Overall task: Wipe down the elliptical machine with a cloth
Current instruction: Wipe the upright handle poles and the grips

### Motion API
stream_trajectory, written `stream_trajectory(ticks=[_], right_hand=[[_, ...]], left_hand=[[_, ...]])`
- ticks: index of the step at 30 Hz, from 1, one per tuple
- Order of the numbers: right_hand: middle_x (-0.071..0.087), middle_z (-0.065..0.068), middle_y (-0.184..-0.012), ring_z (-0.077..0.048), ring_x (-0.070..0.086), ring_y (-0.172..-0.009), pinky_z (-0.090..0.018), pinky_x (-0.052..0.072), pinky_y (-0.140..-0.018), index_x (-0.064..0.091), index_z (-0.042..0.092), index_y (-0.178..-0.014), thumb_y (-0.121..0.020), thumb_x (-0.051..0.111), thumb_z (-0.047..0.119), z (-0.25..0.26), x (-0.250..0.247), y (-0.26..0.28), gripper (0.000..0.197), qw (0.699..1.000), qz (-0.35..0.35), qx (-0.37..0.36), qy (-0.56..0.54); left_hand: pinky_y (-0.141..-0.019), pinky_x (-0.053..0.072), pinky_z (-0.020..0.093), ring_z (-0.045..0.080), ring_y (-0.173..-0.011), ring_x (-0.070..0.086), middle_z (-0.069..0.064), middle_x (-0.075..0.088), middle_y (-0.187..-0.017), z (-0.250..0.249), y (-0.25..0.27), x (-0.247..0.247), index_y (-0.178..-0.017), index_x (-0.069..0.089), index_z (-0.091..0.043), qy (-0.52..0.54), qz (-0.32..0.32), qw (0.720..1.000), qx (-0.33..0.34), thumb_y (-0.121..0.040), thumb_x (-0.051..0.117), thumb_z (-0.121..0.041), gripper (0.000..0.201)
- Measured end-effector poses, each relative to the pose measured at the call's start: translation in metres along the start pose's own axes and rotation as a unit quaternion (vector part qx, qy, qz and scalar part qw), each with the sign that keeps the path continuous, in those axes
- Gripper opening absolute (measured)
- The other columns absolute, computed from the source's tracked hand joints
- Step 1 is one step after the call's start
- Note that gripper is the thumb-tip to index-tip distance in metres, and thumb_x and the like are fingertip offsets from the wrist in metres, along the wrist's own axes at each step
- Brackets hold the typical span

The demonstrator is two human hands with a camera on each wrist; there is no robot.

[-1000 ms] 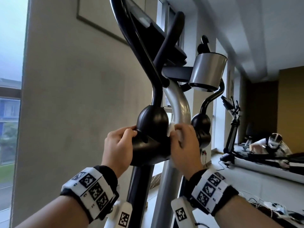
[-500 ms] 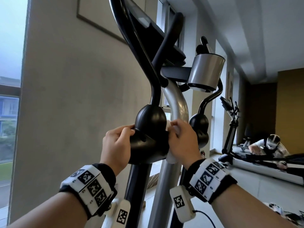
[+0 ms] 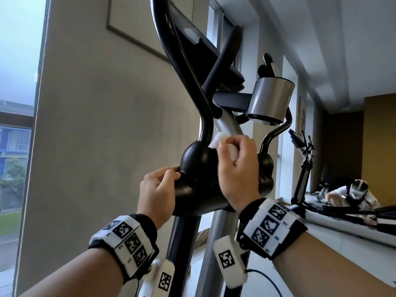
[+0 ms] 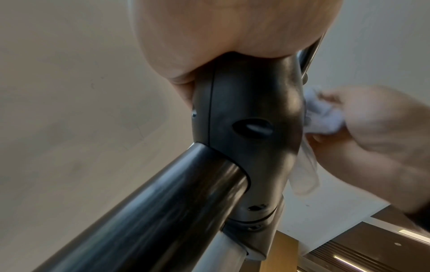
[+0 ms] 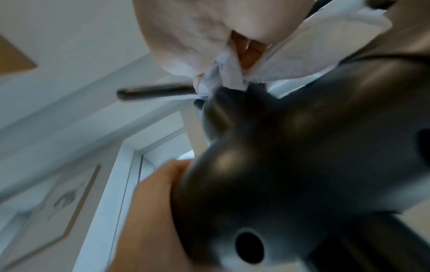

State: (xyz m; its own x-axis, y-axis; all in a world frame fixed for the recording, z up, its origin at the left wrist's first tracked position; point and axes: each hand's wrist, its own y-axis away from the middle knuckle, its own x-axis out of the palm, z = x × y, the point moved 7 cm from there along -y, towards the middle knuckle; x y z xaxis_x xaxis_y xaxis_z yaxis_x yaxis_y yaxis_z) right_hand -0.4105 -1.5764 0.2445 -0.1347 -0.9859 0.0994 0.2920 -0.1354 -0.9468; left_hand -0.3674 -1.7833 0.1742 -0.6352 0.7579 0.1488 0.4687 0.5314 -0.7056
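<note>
Your left hand (image 3: 157,192) is curled round the left side of the glossy black rounded plastic joint housing (image 3: 199,179) of the black-and-silver elliptical machine (image 3: 227,127), fingertips on its outer curve and thumb towards you; your right hand (image 3: 237,168) is bunched around the crumpled white cloth (image 3: 216,140), pressing it against the silver metal upright post (image 3: 228,127) just above the housing's right shoulder, with one corner of the cloth poking out past your knuckles towards the black curved handlebar arm (image 3: 182,61); from the left wrist view the cloth (image 4: 323,114) sits wadded in your right hand (image 4: 372,139) and touches the housing's (image 4: 246,125) right edge, a thin fold hanging down along it; the right wrist view is blurred, but it shows the cloth (image 5: 279,60) gripped between your fingers and laid against the dark housing (image 5: 291,165), with your left hand (image 5: 149,211) on its far side; below the housing a black round tube (image 3: 182,239) and the silver post run down side by side; above and to the right stands a grey cylindrical cup holder (image 3: 270,101) on a black bracket; both wrists carry white bands with black square markers (image 3: 126,243); another person (image 3: 353,194) leans over equipment at the right edge of the room; a window (image 3: 15,125) fills the left edge.
</note>
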Motion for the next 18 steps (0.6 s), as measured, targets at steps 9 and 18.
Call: stream_trajectory(ticks=[9, 18], right_hand=[[0.053, 0.009, -0.107, -0.008, 0.048, -0.102, -0.032, 0.041, -0.095, 0.061, 0.022, -0.098, -0.095, 0.062, 0.017, 0.03, 0.034, 0.027, 0.006, 0.947, 0.119, -0.289, 0.077], [0.059, -0.001, -0.099, -0.024, 0.054, -0.097, -0.042, 0.045, -0.091, 0.052, 0.013, -0.099, -0.097, 0.051, 0.02, 0.011, 0.034, -0.006, 0.008, 0.984, 0.088, -0.141, 0.066]], left_hand=[[-0.086, 0.059, 0.05, 0.022, -0.089, 0.073, -0.002, 0.08, -0.083, 0.001, 0.002, 0.0, -0.097, 0.085, -0.022, 0.016, 0.005, 1.0, 0.003, -0.083, 0.045, -0.033, 0.044], [-0.1, 0.052, 0.054, 0.024, -0.104, 0.071, -0.002, 0.081, -0.093, 0.007, -0.002, -0.001, -0.095, 0.086, -0.024, 0.034, -0.02, 0.999, 0.012, -0.077, 0.045, -0.038, 0.047]])
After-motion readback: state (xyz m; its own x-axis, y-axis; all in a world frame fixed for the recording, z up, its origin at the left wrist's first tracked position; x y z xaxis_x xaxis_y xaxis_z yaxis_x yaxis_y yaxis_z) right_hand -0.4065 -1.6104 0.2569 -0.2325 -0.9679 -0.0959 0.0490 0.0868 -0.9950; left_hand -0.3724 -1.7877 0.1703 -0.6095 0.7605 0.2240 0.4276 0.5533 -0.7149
